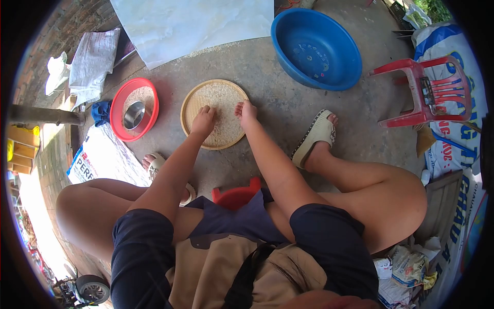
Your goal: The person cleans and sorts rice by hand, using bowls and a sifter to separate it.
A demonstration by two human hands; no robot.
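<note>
A round woven tray with pale grains spread over it lies on the concrete floor in front of me. My left hand is over the tray's left half, its fingers bent down toward the grains; whatever they hold is too small to make out. At the tray's right rim is my right hand, its fingers curled inward, and their contents are hidden. Left of the tray stands a red basin with similar grains and a metal bowl inside.
A large blue basin stands at the upper right, near a small red plastic chair. Pale sheeting lies beyond the tray. White sacks are on the left, with more along the right side. My sandalled feet flank the tray's near side.
</note>
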